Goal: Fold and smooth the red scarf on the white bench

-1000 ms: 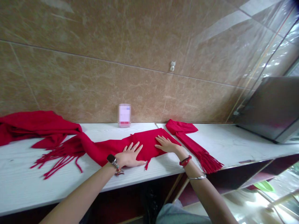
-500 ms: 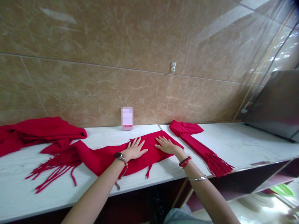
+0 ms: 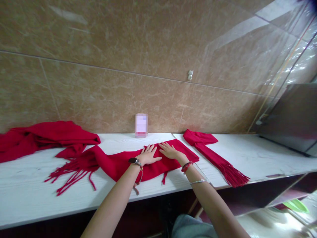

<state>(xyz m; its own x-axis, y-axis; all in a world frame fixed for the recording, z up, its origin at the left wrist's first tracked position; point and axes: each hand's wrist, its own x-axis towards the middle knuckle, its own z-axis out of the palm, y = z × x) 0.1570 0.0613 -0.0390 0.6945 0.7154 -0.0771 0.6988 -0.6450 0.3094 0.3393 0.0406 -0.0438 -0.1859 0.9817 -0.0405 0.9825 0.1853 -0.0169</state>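
A red fringed scarf (image 3: 119, 165) lies along the white counter, its right part flat and folded, its left end rumpled with tassels spread out. My left hand (image 3: 150, 156) rests palm down on its middle, fingers spread. Just to the right, my right hand (image 3: 171, 152) also presses flat on the cloth, fingers stretched toward the left hand. Neither hand grips anything. A short tuft of fringe pokes out at the scarf's front edge. To the right lies another red scarf (image 3: 210, 153), narrowly folded and bent, its tassels toward the front edge.
More red cloth (image 3: 47, 138) is heaped on the counter (image 3: 22, 198) at the left. A phone-like object with a blurred screen (image 3: 141, 126) leans against the tiled wall. A dark grey box-shaped object (image 3: 292, 115) stands at the far right. Open shelves lie beneath the counter.
My right hand has slid left over the scarf, closer to my left hand. The left hand stays flat on the cloth. The whole view has shifted slightly.
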